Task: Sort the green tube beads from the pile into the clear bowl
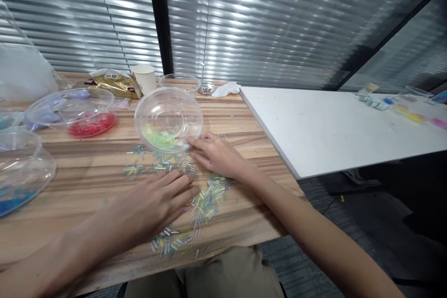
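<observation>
Many small clear and yellowish tube-shaped pieces (pixel 209 198) lie scattered on the wooden table (pixel 87 167). Behind them a round clear plastic bowl (pixel 167 118) holds yellow-green pieces; it looks tilted toward me. My right hand (pixel 214 154) is at the bowl's lower right rim, with its index finger reaching over the edge and the other fingers near the loose pieces. Palm down, my left hand (pixel 165 198) rests over the scattered pieces in front of the bowl, its fingers bent side by side; whatever may be under them is hidden.
At the left are clear containers with red pieces (pixel 92 124), blue pieces (pixel 17 200) and purple ones. Along the back stand a gold packet (pixel 115 84), a paper cup (pixel 145 79), a small round tin (pixel 206 87) and a crumpled tissue (pixel 226 89). A white table (pixel 335 135) adjoins at right.
</observation>
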{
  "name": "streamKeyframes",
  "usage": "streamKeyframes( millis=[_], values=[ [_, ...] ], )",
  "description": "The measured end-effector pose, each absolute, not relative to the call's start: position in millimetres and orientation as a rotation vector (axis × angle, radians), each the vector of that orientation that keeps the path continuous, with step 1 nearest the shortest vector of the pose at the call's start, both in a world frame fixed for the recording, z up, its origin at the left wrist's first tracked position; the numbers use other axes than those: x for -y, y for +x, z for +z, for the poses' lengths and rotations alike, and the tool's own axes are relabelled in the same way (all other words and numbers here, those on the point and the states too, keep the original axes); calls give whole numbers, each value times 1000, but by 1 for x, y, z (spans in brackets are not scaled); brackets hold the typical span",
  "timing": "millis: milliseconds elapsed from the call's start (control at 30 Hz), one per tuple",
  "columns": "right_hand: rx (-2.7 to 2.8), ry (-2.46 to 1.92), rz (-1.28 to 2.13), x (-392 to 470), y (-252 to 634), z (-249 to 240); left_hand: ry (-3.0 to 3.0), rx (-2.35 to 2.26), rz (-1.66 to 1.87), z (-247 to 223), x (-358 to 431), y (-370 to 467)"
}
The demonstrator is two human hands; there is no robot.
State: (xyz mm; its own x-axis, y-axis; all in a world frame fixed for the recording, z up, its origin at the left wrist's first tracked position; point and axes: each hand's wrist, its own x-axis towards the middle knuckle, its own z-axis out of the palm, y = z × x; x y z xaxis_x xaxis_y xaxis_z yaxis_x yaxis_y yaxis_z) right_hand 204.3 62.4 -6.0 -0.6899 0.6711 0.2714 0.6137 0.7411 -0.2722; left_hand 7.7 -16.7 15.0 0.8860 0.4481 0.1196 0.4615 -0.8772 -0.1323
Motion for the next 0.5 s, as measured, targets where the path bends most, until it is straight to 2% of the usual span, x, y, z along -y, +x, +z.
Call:
streamKeyframes(
  millis=[200,500],
  values=[
    [2594,-984,211,-64,205,-10,-2985,759,-278,15,17,7],
    [2586,-974,229,-62,205,-7,-2930,657,-240,23,16,9]
  ],
)
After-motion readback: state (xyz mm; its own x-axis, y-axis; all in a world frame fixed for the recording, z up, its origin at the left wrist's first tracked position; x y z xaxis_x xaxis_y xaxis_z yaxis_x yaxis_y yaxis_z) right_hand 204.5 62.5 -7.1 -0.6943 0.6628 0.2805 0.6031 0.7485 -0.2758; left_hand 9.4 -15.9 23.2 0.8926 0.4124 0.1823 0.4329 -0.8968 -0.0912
